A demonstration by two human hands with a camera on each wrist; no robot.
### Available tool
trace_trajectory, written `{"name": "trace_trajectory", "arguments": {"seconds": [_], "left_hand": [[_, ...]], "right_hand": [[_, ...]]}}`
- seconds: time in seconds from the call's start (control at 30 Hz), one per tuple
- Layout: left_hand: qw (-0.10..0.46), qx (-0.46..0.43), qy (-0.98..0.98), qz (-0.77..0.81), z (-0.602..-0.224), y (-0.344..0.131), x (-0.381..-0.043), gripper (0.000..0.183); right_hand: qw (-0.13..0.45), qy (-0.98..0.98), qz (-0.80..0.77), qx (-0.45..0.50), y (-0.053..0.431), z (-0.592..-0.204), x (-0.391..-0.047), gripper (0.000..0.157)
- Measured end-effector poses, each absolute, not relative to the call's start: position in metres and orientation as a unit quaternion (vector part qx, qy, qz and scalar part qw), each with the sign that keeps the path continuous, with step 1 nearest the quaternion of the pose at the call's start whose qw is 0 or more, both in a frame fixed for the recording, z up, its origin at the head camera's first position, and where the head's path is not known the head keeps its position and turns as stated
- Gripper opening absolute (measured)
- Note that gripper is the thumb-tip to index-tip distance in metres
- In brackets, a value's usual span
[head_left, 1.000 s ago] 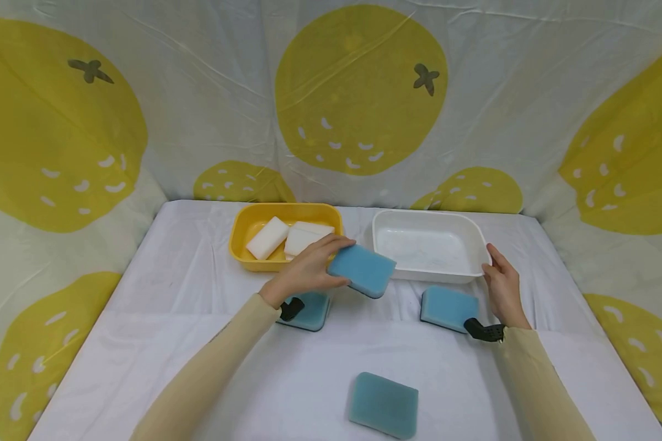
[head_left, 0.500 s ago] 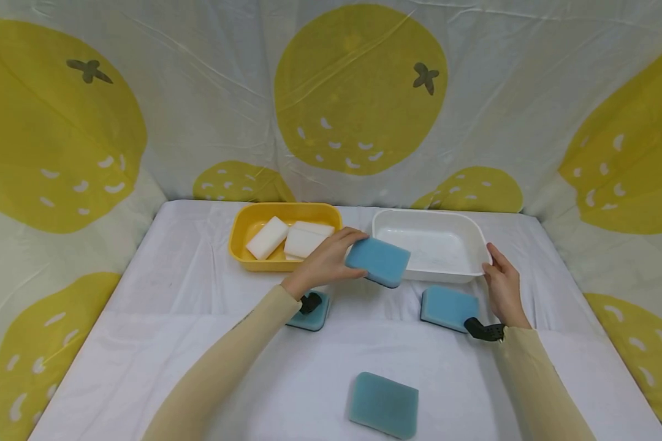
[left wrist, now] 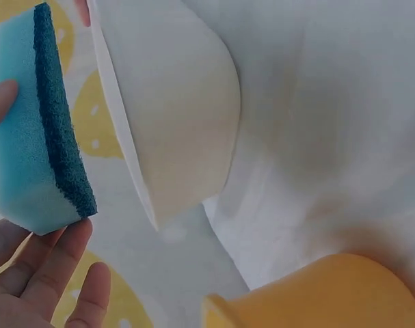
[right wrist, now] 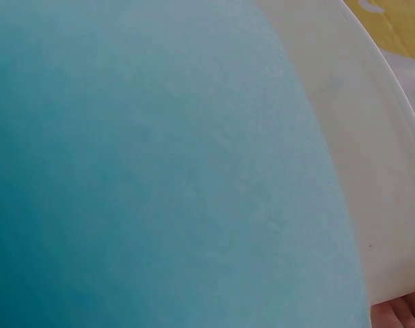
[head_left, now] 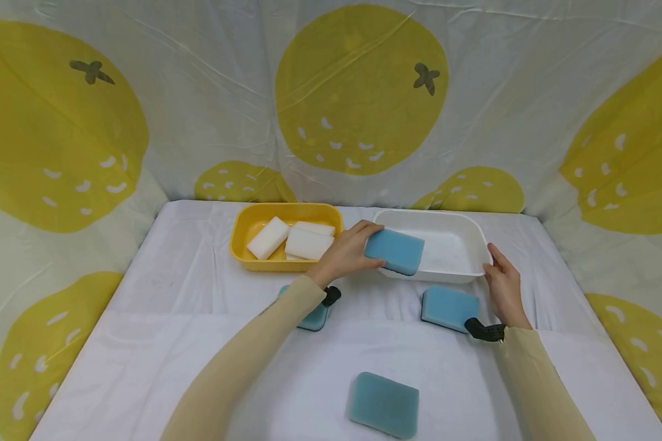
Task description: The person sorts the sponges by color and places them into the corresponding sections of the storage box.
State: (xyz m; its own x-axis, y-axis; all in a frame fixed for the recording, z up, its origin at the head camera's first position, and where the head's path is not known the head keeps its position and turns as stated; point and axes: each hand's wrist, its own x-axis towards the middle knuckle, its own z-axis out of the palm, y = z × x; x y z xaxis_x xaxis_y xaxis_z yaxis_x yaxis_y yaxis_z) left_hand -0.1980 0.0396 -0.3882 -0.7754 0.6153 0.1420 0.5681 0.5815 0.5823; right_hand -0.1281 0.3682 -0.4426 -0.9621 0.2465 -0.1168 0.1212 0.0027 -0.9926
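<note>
Between thumb and fingers my left hand (head_left: 349,252) holds a blue sponge (head_left: 395,251) above the left front rim of a white tub (head_left: 452,245). The left wrist view shows the held sponge (left wrist: 29,130) with its dark scouring layer facing the tub's outer wall (left wrist: 173,102). My right hand (head_left: 504,286) grips the tub's right end by the rim. Just in front of the tub lies another blue sponge (head_left: 449,308), which fills most of the right wrist view. A further blue sponge (head_left: 313,318) is partly hidden under my left forearm.
A yellow tub (head_left: 248,260) with several white sponge blocks (head_left: 268,237) stands at the back left. One more blue sponge (head_left: 384,404) lies near the front of the white-clothed table (head_left: 287,380). Behind the table hangs a fruit-printed cloth (head_left: 485,92).
My left hand has carried the blue sponge rightward and slightly up, from in front of the gap between the tubs to over the white tub's rim. The right hand has stayed in place.
</note>
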Motion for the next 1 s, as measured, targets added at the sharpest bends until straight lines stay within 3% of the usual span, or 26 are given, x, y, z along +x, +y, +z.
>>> {"name": "trace_trajectory", "arguments": {"seconds": [1.0], "left_hand": [[0.036,0.262,0.927,0.266,-0.404,0.085,-0.21,0.074]], "right_hand": [[0.05,-0.698,0.703,-0.128,0.368,-0.444,-0.128,0.054]]}}
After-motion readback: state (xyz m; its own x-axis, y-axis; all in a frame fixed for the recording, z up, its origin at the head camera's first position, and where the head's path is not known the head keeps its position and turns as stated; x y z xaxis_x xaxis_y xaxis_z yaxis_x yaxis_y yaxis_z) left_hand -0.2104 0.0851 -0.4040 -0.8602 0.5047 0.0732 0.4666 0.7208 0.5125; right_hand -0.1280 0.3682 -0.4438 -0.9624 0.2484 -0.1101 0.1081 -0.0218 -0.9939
